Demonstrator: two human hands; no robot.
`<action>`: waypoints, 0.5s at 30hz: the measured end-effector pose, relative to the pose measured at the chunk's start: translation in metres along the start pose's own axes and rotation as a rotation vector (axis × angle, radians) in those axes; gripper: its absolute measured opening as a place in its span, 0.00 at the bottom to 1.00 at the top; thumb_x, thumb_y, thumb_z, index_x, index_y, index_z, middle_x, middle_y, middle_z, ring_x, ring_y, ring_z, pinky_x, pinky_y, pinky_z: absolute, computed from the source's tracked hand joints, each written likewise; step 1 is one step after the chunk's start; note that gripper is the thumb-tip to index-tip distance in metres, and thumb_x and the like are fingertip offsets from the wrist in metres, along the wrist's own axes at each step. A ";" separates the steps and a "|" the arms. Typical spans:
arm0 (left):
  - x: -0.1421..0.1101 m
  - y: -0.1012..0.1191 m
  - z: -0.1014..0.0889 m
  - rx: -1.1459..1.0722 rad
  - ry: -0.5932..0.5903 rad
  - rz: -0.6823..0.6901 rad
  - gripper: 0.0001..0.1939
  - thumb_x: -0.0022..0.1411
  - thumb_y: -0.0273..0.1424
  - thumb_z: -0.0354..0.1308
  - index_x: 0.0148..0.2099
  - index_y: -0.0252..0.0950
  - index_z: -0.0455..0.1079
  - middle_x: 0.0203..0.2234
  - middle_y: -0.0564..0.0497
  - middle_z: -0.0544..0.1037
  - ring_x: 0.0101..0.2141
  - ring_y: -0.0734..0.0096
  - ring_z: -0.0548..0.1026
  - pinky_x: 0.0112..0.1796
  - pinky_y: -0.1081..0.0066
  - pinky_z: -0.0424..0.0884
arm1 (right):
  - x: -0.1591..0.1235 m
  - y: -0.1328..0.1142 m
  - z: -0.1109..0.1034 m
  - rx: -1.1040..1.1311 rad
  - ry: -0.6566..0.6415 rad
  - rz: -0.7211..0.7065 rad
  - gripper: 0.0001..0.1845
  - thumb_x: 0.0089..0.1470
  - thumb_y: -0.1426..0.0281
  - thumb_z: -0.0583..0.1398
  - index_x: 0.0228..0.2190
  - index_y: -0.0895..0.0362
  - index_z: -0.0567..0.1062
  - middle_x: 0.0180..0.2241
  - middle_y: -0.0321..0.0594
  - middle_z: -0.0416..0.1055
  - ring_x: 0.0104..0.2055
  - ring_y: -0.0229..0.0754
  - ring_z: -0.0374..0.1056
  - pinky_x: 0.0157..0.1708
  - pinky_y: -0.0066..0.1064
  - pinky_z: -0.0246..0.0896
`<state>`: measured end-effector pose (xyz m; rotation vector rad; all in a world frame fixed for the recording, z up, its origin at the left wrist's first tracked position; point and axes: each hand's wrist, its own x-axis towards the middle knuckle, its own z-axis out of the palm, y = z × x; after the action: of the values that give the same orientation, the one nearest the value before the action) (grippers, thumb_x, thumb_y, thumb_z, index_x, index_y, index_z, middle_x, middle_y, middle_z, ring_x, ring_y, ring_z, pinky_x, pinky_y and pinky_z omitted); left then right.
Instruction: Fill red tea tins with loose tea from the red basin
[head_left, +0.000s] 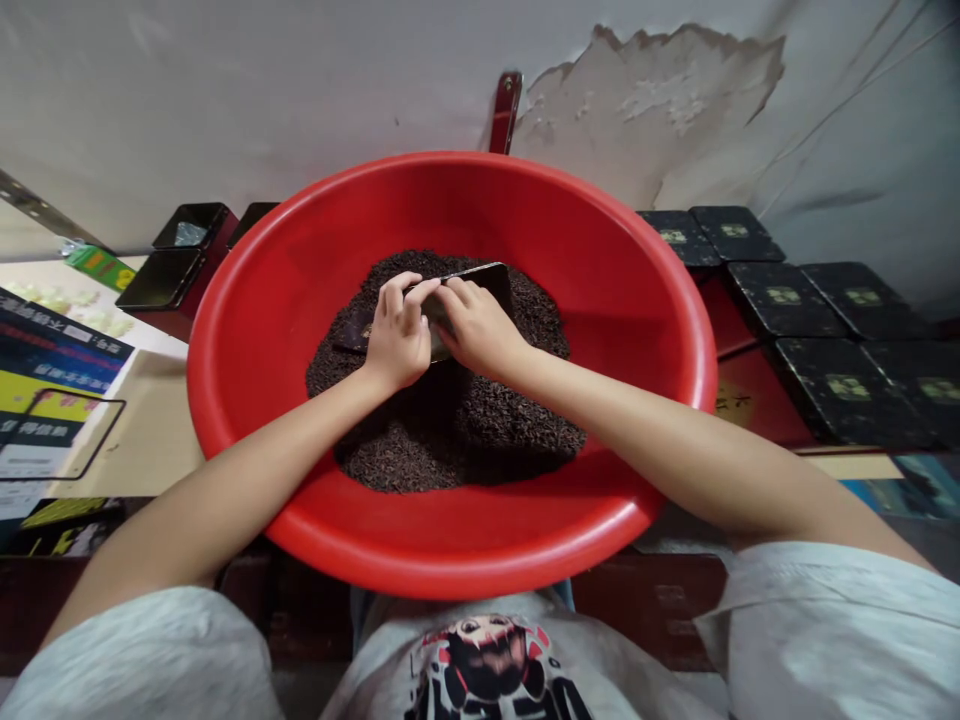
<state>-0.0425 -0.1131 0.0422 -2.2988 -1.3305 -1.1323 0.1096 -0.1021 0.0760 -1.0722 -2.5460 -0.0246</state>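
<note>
Peeling wall plaster (645, 110) shows beyond the person's hands as left hand (397, 335) and right hand (481, 325) together grasp a dark box (496, 282) over loose brown flakes (420, 460) inside a red basin (450, 572), black-topped boxes (784, 297) to their right.

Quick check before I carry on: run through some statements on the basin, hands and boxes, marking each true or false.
1. The dark grainy pile lies inside the basin. True.
2. The basin is blue. False: it is red.
3. The left hand and right hand are close together at a dark container. True.
4. The pile reaches the basin's rim all round. False: bare wall shows around it.
5. Black-topped boxes sit to the right of the basin. True.
</note>
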 end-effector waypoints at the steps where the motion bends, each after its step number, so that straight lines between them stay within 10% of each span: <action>1: 0.000 -0.001 0.000 0.003 -0.006 0.007 0.20 0.59 0.26 0.43 0.54 0.40 0.53 0.46 0.42 0.62 0.48 0.60 0.63 0.49 0.54 0.61 | 0.001 -0.004 0.000 -0.013 -0.027 0.035 0.19 0.57 0.71 0.47 0.48 0.66 0.64 0.45 0.55 0.67 0.46 0.50 0.61 0.42 0.39 0.53; 7: 0.007 0.005 -0.007 0.041 -0.074 0.011 0.13 0.56 0.24 0.44 0.44 0.37 0.62 0.44 0.43 0.64 0.46 0.59 0.64 0.47 0.57 0.64 | 0.002 0.003 -0.021 0.137 -0.380 0.230 0.13 0.51 0.72 0.56 0.38 0.65 0.72 0.37 0.52 0.73 0.35 0.45 0.66 0.34 0.33 0.54; 15: 0.008 -0.003 -0.004 0.020 -0.037 -0.009 0.15 0.59 0.25 0.44 0.47 0.37 0.63 0.44 0.43 0.66 0.45 0.62 0.65 0.47 0.60 0.63 | -0.007 0.022 -0.071 0.405 -0.318 0.044 0.03 0.42 0.76 0.60 0.23 0.58 0.70 0.32 0.38 0.68 0.34 0.36 0.62 0.36 0.29 0.56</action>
<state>-0.0452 -0.1084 0.0509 -2.3130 -1.3602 -1.0794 0.1530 -0.1023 0.1366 -1.0304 -2.6300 0.6939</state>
